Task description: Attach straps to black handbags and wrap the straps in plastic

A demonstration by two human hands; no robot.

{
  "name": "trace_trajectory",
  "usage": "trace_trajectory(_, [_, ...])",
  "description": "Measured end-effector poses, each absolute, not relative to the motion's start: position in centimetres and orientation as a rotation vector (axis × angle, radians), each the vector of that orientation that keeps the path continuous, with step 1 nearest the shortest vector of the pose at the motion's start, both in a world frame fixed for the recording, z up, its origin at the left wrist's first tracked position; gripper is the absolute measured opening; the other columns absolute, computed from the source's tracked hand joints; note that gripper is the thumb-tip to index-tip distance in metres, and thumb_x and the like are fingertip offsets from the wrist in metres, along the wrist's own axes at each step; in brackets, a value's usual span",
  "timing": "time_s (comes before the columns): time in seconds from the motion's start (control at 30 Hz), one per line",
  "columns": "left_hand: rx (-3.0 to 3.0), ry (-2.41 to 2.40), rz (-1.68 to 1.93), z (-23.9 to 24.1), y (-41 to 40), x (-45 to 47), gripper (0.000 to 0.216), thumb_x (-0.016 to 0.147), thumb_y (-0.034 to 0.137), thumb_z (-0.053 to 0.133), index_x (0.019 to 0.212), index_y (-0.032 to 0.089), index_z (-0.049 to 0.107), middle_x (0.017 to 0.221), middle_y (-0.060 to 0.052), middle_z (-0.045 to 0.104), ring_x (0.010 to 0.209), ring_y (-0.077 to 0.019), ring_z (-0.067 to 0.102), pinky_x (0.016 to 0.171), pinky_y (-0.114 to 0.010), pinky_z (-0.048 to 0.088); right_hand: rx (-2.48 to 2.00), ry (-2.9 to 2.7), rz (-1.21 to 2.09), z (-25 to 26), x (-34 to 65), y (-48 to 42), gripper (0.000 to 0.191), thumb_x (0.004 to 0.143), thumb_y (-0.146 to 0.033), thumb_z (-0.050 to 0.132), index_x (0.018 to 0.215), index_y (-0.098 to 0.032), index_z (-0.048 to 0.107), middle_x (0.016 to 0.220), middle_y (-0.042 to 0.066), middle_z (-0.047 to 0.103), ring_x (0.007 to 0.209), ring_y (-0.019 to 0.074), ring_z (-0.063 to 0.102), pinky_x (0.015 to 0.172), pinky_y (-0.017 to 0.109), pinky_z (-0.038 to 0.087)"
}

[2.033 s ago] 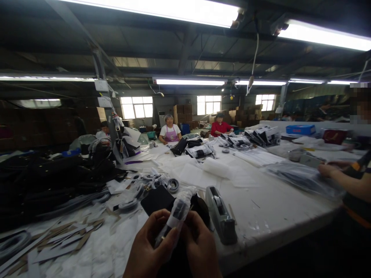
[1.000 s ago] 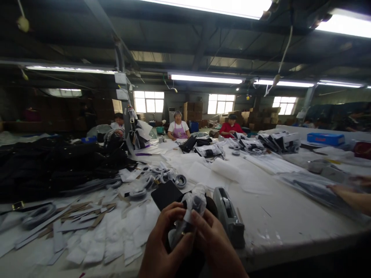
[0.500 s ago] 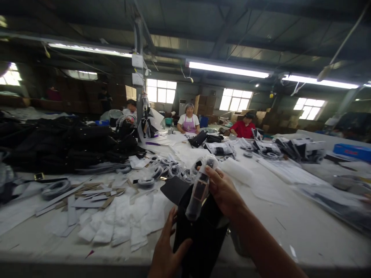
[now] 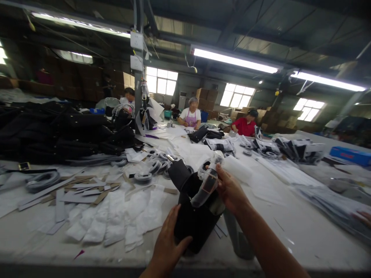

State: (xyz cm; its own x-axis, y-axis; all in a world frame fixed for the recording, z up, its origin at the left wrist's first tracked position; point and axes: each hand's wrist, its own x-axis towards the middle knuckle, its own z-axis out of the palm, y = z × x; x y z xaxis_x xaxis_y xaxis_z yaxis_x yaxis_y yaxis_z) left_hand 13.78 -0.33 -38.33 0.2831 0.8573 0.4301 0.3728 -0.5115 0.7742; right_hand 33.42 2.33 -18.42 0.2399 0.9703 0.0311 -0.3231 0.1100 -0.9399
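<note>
My left hand (image 4: 169, 237) is closed round the lower left side of a black bag (image 4: 194, 227), thumb across its front. The bag's mouth points up and away, with its flap (image 4: 178, 173) folded back to the left. Over the opening, my right hand (image 4: 232, 189) grips a strap wrapped in clear plastic (image 4: 207, 185) near its upper end. The strap's lower end lies against the front rim of the bag. Under my right forearm is a grey-green translucent piece (image 4: 239, 237), partly hidden.
White padding packets (image 4: 113, 220) and card strips (image 4: 84, 191) lie to the left. Behind them rises a heap of black bags (image 4: 58, 131). Coiled straps (image 4: 143, 177) sit beyond the bag. Co-workers sit across the table; another person's hand (image 4: 363, 218) shows at far right.
The bag has come up and tilted, so its bottom now shows at the table edge. The wrapped strap has moved slightly up and right and leans more. My head view has shifted.
</note>
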Motion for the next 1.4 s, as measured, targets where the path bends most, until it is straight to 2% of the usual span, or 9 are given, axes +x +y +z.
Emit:
trace_trajectory(0.23, [2.067,1.213,1.277,-36.3,-0.8,13.8,0.062,0.086,0.034,0.065,0.143,0.027,0.042,0.143,-0.012,0.051,0.133,-0.0310,0.047,0.107,-0.052,0.044,-1.225,-0.955,0.899,-20.0,34.6,-0.3,0.040,0.080,-0.052,0.071,0.103,-0.019,0.068,0.097,0.003,0.067,0.056,0.0065,0.051,0.047,0.016,0.040])
trace_trajectory(0.33, [2.085,1.235,1.291,-35.0,-0.6,14.4,0.057,0.083,0.033,0.067,0.137,0.024,0.048,0.134,-0.013,0.055,0.126,-0.0308,0.052,0.105,-0.051,0.046,-1.355,-1.077,0.678,-22.8,33.9,-2.8,0.035,0.085,-0.051,0.064,0.101,-0.020,0.066,0.083,0.002,0.067,0.054,0.0088,0.053,0.048,0.019,0.042])
trace_trajectory(0.57, [2.024,1.210,1.335,-34.0,-0.3,15.2,0.048,0.083,0.021,0.060,0.130,0.021,0.052,0.130,-0.013,0.056,0.124,-0.0290,0.053,0.104,-0.049,0.047,-1.624,-1.402,0.730,-28.9,29.8,-6.4,0.032,0.090,-0.047,0.056,0.093,-0.019,0.072,0.060,0.002,0.068,0.054,0.0171,0.063,0.055,0.026,0.046])
trace_trajectory(0.67, [1.869,1.156,1.294,-33.9,-1.2,14.8,0.042,0.083,0.024,0.061,0.124,0.021,0.056,0.126,-0.012,0.061,0.116,-0.0284,0.060,0.090,-0.043,0.056,-1.648,-1.353,0.678,-29.6,28.8,-6.3,0.032,0.088,-0.047,0.057,0.092,-0.020,0.074,0.061,0.003,0.068,0.056,0.0183,0.065,0.056,0.026,0.046])
trace_trajectory(0.73, [1.708,1.091,1.214,-33.9,-2.3,14.5,0.036,0.084,0.027,0.061,0.120,0.022,0.059,0.117,-0.009,0.067,0.105,-0.0255,0.067,0.081,-0.036,0.060,-1.618,-1.304,0.739,-29.9,28.3,-6.2,0.034,0.086,-0.051,0.059,0.091,-0.021,0.074,0.063,0.003,0.068,0.053,0.0177,0.062,0.053,0.026,0.045])
trace_trajectory(0.97, [1.440,0.913,1.066,-33.6,-6.3,13.5,0.022,0.087,0.032,0.060,0.106,0.023,0.062,0.100,-0.005,0.076,0.091,-0.0220,0.073,0.084,-0.030,0.058,-1.323,-1.117,1.184,-30.7,27.6,-5.9,0.039,0.074,-0.054,0.073,0.065,-0.016,0.072,0.054,-0.002,0.051,0.053,0.0105,0.043,0.048,0.022,0.032])
trace_trajectory(1.1, [1.561,0.975,0.941,-33.6,-5.1,10.8,0.024,0.091,0.041,0.055,0.108,0.023,0.058,0.077,-0.001,0.077,0.069,-0.0191,0.074,0.064,-0.025,0.057,-1.242,-0.842,1.287,-30.6,27.9,-6.7,0.039,0.074,-0.054,0.075,0.078,-0.016,0.077,0.052,-0.005,0.041,0.051,0.0067,0.027,0.046,0.020,0.023])
trace_trajectory(1.23, [1.834,1.367,0.963,-34.3,1.1,7.1,0.025,0.093,0.040,0.049,0.102,0.021,0.063,0.094,-0.004,0.076,0.086,-0.0191,0.073,0.075,-0.026,0.055,-1.100,-0.573,1.358,-31.1,27.5,-8.0,0.041,0.064,-0.051,0.085,0.086,-0.017,0.079,0.070,0.001,0.057,0.054,0.0049,0.032,0.048,0.017,0.028])
trace_trajectory(1.4, [1.972,1.628,0.836,-35.3,8.8,5.5,0.025,0.087,0.030,0.059,0.107,0.016,0.064,0.106,-0.010,0.071,0.098,-0.0235,0.066,0.087,-0.035,0.049,-1.074,-0.498,1.455,-31.8,27.2,-8.8,0.044,0.064,-0.053,0.084,0.086,-0.016,0.078,0.050,-0.007,0.036,0.046,0.0024,0.020,0.042,0.015,0.017])
